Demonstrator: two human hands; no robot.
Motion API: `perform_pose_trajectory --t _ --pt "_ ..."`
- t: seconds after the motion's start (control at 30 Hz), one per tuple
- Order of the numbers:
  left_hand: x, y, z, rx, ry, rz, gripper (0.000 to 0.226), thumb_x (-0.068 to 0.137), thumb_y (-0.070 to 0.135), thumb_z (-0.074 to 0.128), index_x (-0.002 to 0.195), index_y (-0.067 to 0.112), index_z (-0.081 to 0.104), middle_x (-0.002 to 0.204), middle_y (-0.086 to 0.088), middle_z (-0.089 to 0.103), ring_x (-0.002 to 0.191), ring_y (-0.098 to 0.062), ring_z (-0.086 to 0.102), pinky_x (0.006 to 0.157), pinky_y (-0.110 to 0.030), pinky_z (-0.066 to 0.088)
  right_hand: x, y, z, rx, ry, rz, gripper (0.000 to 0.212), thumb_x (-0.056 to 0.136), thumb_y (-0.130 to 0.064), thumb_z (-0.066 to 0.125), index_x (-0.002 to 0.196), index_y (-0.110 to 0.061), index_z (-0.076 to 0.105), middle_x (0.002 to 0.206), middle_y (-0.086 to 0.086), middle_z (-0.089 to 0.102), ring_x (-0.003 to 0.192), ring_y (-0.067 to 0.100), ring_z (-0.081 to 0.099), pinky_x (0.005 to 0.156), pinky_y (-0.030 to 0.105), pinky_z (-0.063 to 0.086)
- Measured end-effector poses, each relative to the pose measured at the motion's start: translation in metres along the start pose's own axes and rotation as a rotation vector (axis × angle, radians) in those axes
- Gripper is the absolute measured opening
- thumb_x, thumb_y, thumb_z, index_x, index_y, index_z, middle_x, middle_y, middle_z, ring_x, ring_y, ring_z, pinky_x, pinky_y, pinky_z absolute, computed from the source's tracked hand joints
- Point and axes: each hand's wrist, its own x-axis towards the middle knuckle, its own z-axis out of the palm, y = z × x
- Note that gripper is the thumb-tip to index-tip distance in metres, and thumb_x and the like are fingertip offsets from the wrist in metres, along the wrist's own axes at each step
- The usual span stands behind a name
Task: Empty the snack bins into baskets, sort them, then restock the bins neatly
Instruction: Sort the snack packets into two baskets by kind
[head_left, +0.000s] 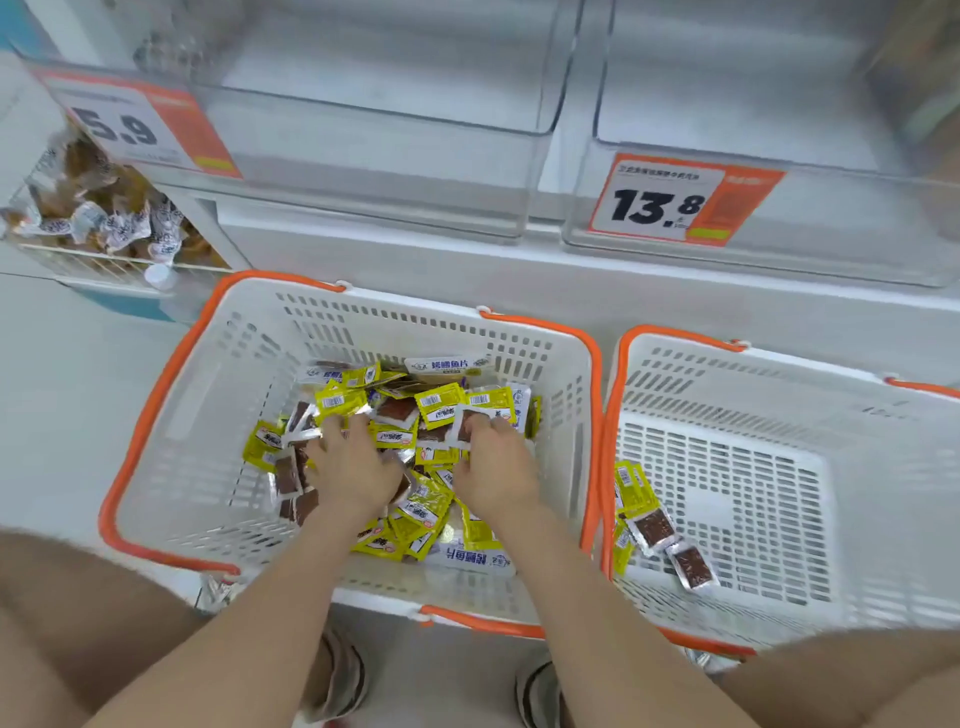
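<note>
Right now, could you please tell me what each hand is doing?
Left hand: fingers in the packet pile, grip unclear.
Right hand: pinches a brown packet.
</note>
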Motion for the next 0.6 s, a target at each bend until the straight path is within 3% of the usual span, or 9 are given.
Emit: perform_pose_trajectory --t 0.07,0.13,0.23,0.33,0.4,0.43,0.47,0.53,0.6 --pt "0.011 -0.010 0.005 0.011 -0.079 0.066 0.059 0.091 0.037 0.060 0.145 0.017 0.048 0.144 -0.014 0.041 0.134 -0.043 0.039 0.113 -0.055 0.028 0.011 0.005 0.013 -0.068 -0.098 -0.125 0.057 0.088 -0.029 0.072 0.139 -0.023 0.048 0.135 0.005 0.046 0.127 0.030 0.049 0.092 0.043 0.053" --pt "0.015 -0.016 0.004 0.032 -0.115 0.124 0.059 0.088 0.047 0.053 0.142 0.022 0.055 0.137 -0.010 0.048 0.131 -0.038 0.042 0.110 -0.053 0.026 0.013 0.006 0.027 -0.202 -0.199 -0.174 0.087 0.077 -0.058 0.078 0.149 -0.033 0.034 0.137 0.005 0.038 0.131 0.033 0.040 0.098 0.050 0.050" --pt "0.016 -0.018 -0.004 -0.013 -0.137 0.260 0.035 0.100 0.046 0.057 0.125 0.025 0.071 0.118 -0.005 0.063 0.128 -0.024 0.045 0.108 -0.045 0.025 0.007 -0.001 0.045 -0.336 -0.252 -0.004 0.130 0.057 -0.088 0.070 0.160 -0.039 0.008 0.153 0.009 0.022 0.140 0.044 0.025 0.108 0.062 0.037" --pt "0.029 -0.018 -0.020 -0.043 -0.142 0.339 0.049 0.103 0.054 0.051 0.077 0.017 0.070 0.071 0.000 0.057 0.090 -0.026 0.063 0.076 -0.037 0.042 0.015 -0.008 0.049 -0.264 -0.116 0.035 0.102 0.068 -0.084 0.058 0.153 -0.033 0.034 0.142 0.009 0.042 0.130 0.039 0.040 0.104 0.054 0.041" --pt "0.042 -0.017 -0.025 -0.068 -0.102 0.344 0.025 0.101 0.039 0.063 0.097 0.015 0.071 0.091 -0.001 0.056 0.090 -0.029 0.065 0.073 -0.033 0.043 0.029 -0.006 0.042 -0.106 0.000 0.053 0.065 0.081 -0.065 0.055 0.134 -0.027 0.057 0.129 0.008 0.053 0.123 0.034 0.049 0.099 0.047 0.046" --pt "0.048 -0.015 -0.027 -0.076 -0.096 0.344 0.027 0.097 0.030 0.071 0.121 0.017 0.068 0.111 -0.003 0.053 0.100 -0.028 0.063 0.084 -0.033 0.046 0.037 -0.003 0.038 -0.077 0.066 0.050 0.053 0.084 -0.055 0.056 0.126 -0.023 0.063 0.125 0.008 0.053 0.121 0.033 0.051 0.097 0.046 0.048" --pt "0.052 -0.012 -0.028 -0.071 -0.117 0.354 0.052 0.092 0.026 0.078 0.140 0.020 0.058 0.129 -0.006 0.047 0.112 -0.027 0.057 0.095 -0.037 0.047 0.043 0.002 0.036 -0.075 0.126 0.040 0.047 0.084 -0.046 0.057 0.122 -0.020 0.063 0.123 0.009 0.051 0.120 0.034 0.051 0.096 0.046 0.049" --pt "0.061 -0.007 -0.027 -0.028 -0.214 0.410 0.083 0.085 0.027 0.085 0.156 0.023 0.042 0.156 -0.007 0.032 0.138 -0.029 0.043 0.112 -0.045 0.042 0.056 0.008 0.034 -0.066 0.149 -0.017 0.053 0.080 -0.037 0.060 0.129 -0.018 0.055 0.134 0.009 0.046 0.131 0.034 0.045 0.101 0.049 0.048" --pt "0.064 -0.003 -0.024 0.013 -0.312 0.491 0.084 0.083 0.027 0.087 0.155 0.019 0.044 0.169 -0.004 0.019 0.153 -0.026 0.028 0.118 -0.043 0.037 0.064 0.009 0.033 -0.033 -0.024 -0.093 0.077 0.084 -0.039 0.060 0.155 -0.027 0.033 0.160 0.007 0.031 0.152 0.031 0.026 0.117 0.058 0.033"
